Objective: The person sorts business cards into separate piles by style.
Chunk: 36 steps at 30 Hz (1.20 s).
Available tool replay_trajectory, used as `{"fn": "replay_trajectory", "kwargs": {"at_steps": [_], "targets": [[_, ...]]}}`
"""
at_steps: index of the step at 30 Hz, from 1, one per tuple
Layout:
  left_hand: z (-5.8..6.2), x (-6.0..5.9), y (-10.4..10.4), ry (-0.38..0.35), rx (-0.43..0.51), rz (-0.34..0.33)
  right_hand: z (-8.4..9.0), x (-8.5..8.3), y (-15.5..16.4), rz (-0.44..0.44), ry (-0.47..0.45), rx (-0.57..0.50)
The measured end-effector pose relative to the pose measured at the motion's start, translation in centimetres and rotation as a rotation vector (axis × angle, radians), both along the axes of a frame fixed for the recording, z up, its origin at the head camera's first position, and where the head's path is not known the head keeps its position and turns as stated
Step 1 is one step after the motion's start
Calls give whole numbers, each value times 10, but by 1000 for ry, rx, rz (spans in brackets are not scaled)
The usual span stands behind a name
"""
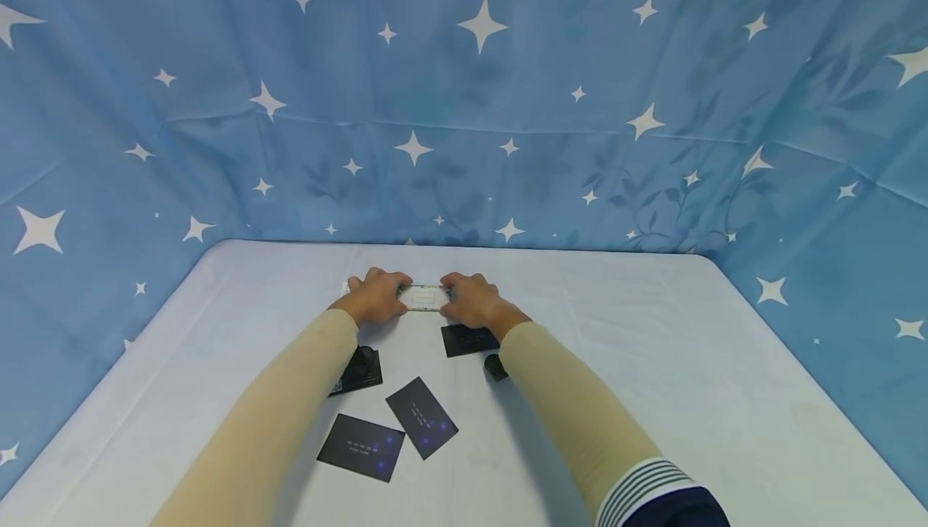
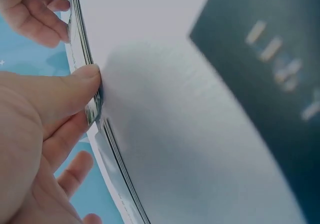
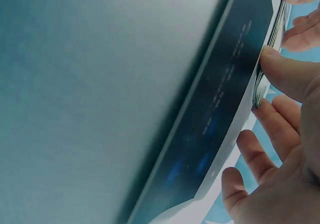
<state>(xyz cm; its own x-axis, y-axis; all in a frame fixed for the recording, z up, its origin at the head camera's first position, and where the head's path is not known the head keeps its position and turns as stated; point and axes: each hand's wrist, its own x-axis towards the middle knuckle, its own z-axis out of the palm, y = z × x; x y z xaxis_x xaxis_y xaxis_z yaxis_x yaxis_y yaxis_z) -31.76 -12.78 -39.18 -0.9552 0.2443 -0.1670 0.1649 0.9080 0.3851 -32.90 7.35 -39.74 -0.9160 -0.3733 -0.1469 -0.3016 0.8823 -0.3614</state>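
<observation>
A thin stack of white cards with a patterned border (image 1: pixel 424 298) spans the gap between both hands. My left hand (image 1: pixel 375 298) pinches its left end, thumb on the near edge and fingers behind. At the opposite end my right hand (image 1: pixel 473 301) grips it the same way. Edge-on in the left wrist view, the card stack (image 2: pixel 82 31) shows several thin layers. Below the left fingers there, a second stack of cards (image 2: pixel 122 171) lies on the table. Just under the right hand is a dark printed card (image 3: pixel 215 99); the right ring and little fingers stand free of the stack.
Two dark cards with blue spots, one (image 1: pixel 422 418) angled and one (image 1: pixel 361 446) nearer, lie on the white table (image 1: pixel 652 366). Another black card (image 1: pixel 370 374) is partly under the left forearm. A small dark object (image 1: pixel 496 367) shows beside the right wrist. A blue starry curtain (image 1: pixel 464 92) surrounds the table.
</observation>
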Motion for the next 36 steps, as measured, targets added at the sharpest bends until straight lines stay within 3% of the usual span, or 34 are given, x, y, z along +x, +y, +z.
{"fn": "replay_trajectory", "kwargs": {"at_steps": [19,36], "targets": [[5,-1,-1,10,-27,-28,1,1,2,-21,13,-1],[4,1,2,-12,-15,3,-1,5,2,-32,3,-20]]}}
